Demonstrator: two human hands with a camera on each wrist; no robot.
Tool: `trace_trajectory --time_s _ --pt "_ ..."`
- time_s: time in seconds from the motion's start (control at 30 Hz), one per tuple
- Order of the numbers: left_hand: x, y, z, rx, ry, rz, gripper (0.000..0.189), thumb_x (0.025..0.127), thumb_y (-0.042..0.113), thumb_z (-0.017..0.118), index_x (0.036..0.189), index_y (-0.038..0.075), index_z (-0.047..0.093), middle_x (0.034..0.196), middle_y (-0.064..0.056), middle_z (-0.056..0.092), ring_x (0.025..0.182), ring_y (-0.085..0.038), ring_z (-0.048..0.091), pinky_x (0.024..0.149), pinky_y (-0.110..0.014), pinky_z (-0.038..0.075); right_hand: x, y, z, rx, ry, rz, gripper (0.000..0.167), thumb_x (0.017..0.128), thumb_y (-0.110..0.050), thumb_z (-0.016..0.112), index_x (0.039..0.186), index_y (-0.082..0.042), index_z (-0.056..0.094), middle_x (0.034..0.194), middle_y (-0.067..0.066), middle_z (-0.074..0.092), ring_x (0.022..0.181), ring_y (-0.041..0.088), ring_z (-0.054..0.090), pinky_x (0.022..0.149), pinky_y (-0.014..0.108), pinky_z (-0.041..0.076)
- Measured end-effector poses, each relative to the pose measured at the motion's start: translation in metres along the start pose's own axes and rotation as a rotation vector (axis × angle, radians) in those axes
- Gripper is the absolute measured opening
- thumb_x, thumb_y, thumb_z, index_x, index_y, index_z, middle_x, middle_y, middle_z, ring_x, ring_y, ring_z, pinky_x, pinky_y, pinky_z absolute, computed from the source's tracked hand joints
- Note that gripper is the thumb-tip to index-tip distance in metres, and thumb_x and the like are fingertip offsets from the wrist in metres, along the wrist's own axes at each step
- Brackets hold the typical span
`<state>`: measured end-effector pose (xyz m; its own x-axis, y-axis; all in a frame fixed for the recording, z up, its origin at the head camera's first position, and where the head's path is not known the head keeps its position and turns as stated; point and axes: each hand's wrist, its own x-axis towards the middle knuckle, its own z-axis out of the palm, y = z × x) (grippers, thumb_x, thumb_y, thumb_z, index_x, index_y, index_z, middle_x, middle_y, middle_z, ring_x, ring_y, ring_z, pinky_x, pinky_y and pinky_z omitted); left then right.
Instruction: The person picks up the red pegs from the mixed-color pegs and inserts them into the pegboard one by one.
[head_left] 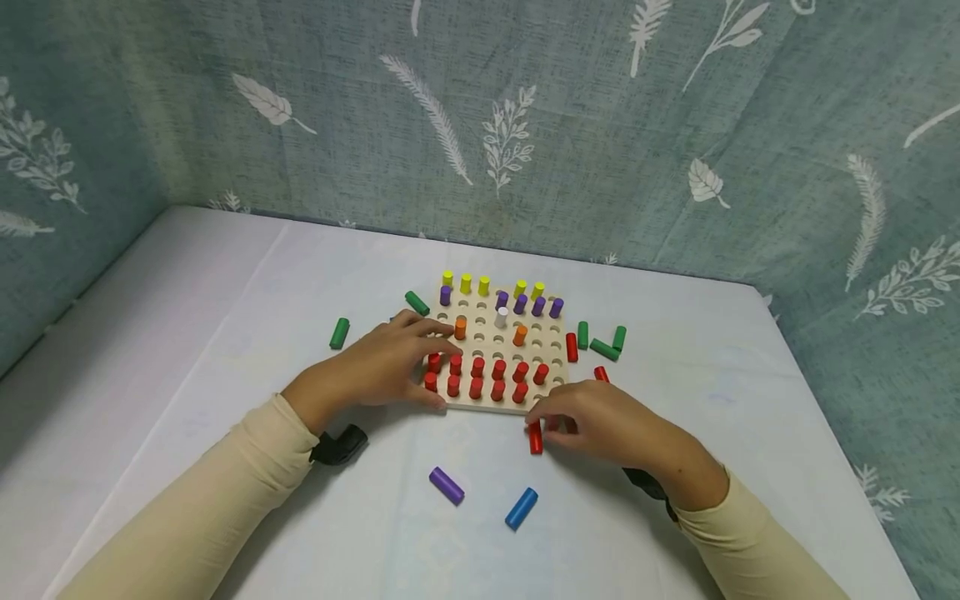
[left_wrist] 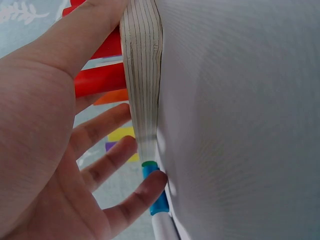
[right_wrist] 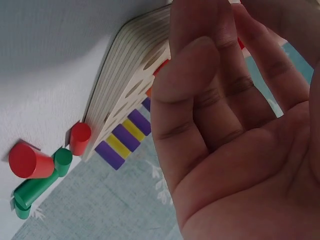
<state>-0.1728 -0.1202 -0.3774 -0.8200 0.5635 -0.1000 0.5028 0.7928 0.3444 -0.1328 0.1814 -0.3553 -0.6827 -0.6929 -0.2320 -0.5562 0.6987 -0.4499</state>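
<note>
A pale wooden pegboard with rows of holes lies on the table, its near two rows carrying red pegs. My left hand is at the board's left side, fingers spread and thumb against the near left corner; in the left wrist view the thumb lies along the board's edge. In front of the near right corner, my right hand pinches a red peg at its upper end. That peg is hidden in the right wrist view, behind the curled fingers. Yellow pegs, purple pegs, orange pegs and a white peg stand farther back.
Nearer me lie a purple peg and a blue peg. Loose green pegs and red pegs lie right of the board. Another green peg is at the left. A patterned curtain hangs behind the table.
</note>
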Motion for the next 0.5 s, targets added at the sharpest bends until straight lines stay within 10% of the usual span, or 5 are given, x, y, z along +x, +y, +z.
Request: trace_trajectory --time_s 0.5 --pt "0.000 -0.001 -0.001 -0.001 -0.005 -0.005 0.076 0.071 0.058 0.084 0.136 0.026 0.063 0.155 -0.002 0.045 0.139 -0.030 0.036 0.112 -0.057 0.038 0.006 -0.005 0.011 -0.123 -0.001 -0.017 0.021 0.087 -0.018 0.079 0.108 -0.022 0.078 0.102 -0.009 0.075 0.093 0.005 0.066 0.081 0.022 0.058"
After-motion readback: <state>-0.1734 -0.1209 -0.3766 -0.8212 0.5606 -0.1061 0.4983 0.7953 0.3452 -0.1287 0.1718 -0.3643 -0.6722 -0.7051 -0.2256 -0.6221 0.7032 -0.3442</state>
